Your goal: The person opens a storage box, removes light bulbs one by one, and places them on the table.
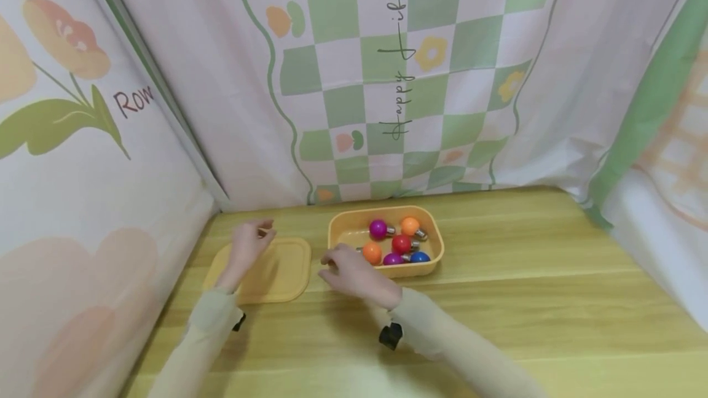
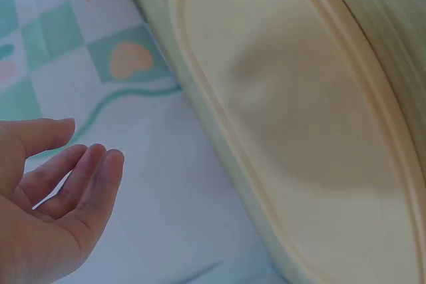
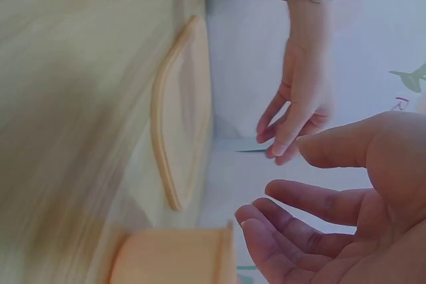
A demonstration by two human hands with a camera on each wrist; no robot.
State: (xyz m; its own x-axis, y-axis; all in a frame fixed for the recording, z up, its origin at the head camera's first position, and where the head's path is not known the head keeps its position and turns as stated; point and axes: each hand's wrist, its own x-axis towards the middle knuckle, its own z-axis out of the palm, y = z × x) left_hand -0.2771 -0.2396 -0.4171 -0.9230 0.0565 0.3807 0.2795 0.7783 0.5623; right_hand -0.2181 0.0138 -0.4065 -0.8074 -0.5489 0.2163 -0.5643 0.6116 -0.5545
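Observation:
My left hand [image 1: 251, 249] hovers above a flat yellow lid [image 1: 284, 272] that lies on the table, its fingers loosely bent around nothing. In the left wrist view the same lid [image 2: 299, 98] lies apart from the fingertips. Over the near left corner of a yellow plastic box [image 1: 434, 263] hangs my right hand [image 1: 354, 272], thumb and fingers apart and holding nothing. Inside the box are several small coloured bulbs with metal bases, among them a red bulb [image 1: 401, 244], a blue bulb [image 1: 420, 257] and an orange bulb [image 1: 372, 253]. The right hand hides part of the box.
The wooden table [image 1: 514, 312] runs up to a checked curtain [image 1: 387, 78] at the back. A flowered cloth wall [image 1: 83, 201] borders the left side, and more curtain [image 1: 658, 201] hangs on the right. Lid and box lie side by side with a narrow gap.

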